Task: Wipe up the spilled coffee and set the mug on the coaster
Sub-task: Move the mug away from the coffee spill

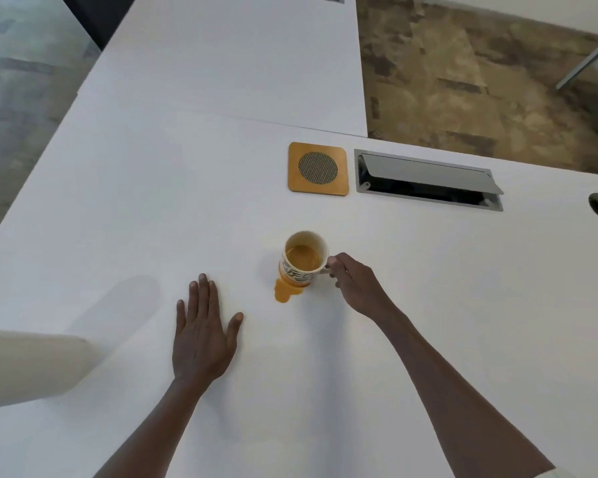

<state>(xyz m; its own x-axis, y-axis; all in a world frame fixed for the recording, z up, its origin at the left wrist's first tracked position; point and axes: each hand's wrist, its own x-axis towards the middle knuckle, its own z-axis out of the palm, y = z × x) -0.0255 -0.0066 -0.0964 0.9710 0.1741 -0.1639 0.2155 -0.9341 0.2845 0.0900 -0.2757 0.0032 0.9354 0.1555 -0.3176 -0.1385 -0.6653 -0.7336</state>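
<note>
my right hand [351,282] curls its fingers round the handle of the white patterned ceramic mug [304,262], which stands upright on the white table [152,201] with amber coffee inside. a small orange-brown puddle of spilled coffee [284,292] spreads from the mug's near side, touching its base. my left hand [202,334] lies flat on the table, fingers straight and spread, holding nothing, left of the puddle. the square wooden coaster with a round mesh centre [318,169] sits beyond the mug, apart from it, just beside a grey metal cable hatch [428,181].
</note>
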